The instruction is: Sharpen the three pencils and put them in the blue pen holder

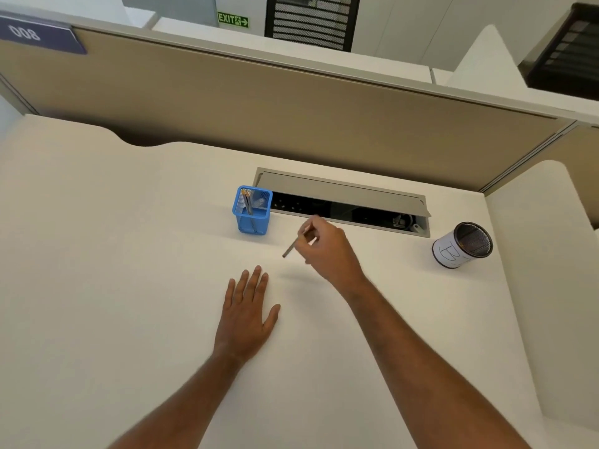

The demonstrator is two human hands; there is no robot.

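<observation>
A blue mesh pen holder (pixel 252 218) stands on the white desk, with two pencils (pixel 247 202) leaning inside it. My right hand (pixel 327 251) hovers just right of the holder and pinches a grey pencil (pixel 295 243) that slants down to the left, its lower end a little above the desk. My left hand (pixel 248 314) lies flat on the desk, palm down, fingers spread, holding nothing. No sharpener is in sight.
An open cable tray (pixel 343 202) with a raised grey lid is set into the desk (pixel 129 254) behind the holder. A round black mesh cup wrapped in white paper (pixel 462 246) stands at the right. A beige partition (pixel 259 102) runs along the back edge.
</observation>
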